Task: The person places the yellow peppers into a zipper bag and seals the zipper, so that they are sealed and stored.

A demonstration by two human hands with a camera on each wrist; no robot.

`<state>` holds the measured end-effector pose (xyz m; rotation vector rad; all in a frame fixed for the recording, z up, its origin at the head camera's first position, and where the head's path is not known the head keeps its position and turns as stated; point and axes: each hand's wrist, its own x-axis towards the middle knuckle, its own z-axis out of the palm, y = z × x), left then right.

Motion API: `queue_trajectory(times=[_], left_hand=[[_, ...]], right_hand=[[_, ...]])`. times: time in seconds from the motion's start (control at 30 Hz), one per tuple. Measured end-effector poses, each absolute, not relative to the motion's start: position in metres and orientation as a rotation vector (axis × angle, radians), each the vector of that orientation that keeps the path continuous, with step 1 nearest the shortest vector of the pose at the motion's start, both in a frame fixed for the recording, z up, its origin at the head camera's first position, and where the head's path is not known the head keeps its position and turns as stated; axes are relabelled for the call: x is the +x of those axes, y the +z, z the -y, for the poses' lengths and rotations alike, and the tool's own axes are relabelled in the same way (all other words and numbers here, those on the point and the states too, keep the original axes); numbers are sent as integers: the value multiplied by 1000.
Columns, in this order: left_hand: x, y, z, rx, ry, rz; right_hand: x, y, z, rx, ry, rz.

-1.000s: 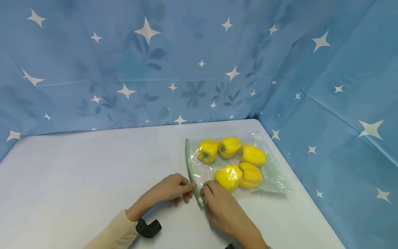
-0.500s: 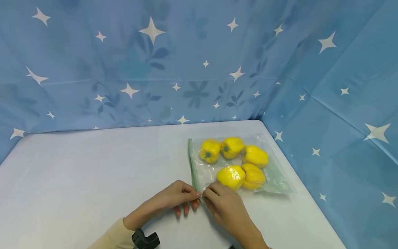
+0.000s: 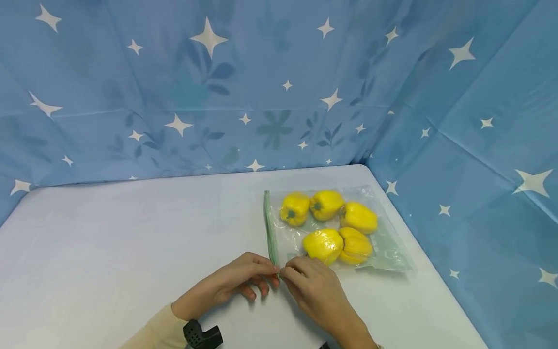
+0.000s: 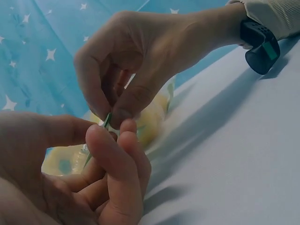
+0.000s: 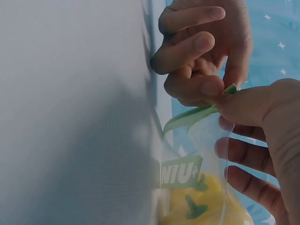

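A clear zip bag (image 3: 390, 254) lies flat on the right of the table, with several yellow bell peppers (image 3: 323, 245) inside. Its green zip strip (image 3: 270, 225) runs down the left side. At the strip's near corner my left hand (image 3: 244, 278) pinches the end between thumb and forefinger, its other fingers loosely bent. My right hand (image 3: 316, 288) pinches the same corner from the other side, fingertips against the left ones. In the right wrist view the green strip end (image 5: 229, 89) pokes out between the fingers, and the bag hangs below it.
A white table (image 3: 131, 252) carries the bag, whose right side lies near the table's right edge. Blue star-patterned curtains (image 3: 183, 87) hang behind and to the right. A black device (image 3: 202, 335) is strapped on the left wrist.
My left hand has moved slightly right onto the strip's corner and now pinches it. The white slider seen there a second ago is hidden by fingers. The peppers stay in place within the bag.
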<state>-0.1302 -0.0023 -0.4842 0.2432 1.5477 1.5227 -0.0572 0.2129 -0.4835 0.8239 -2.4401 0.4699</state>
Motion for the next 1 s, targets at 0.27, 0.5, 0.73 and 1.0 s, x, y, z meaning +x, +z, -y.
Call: queue_trajectory(times=[0.27, 0.5, 0.73, 1.0], left_hand=[[-130, -485, 0, 234, 1544, -1543], [-134, -492, 0, 238, 1594, -1585], [-136, -495, -1, 212, 1646, -1598], [-138, -496, -1, 194, 1700, -1598]], right_hand=[[-56, -484, -212, 867, 425, 2461], [-57, -486, -211, 927, 410, 2419], [-56, -485, -210, 943, 408, 2407], [-55, -484, -209, 975, 391, 2373]])
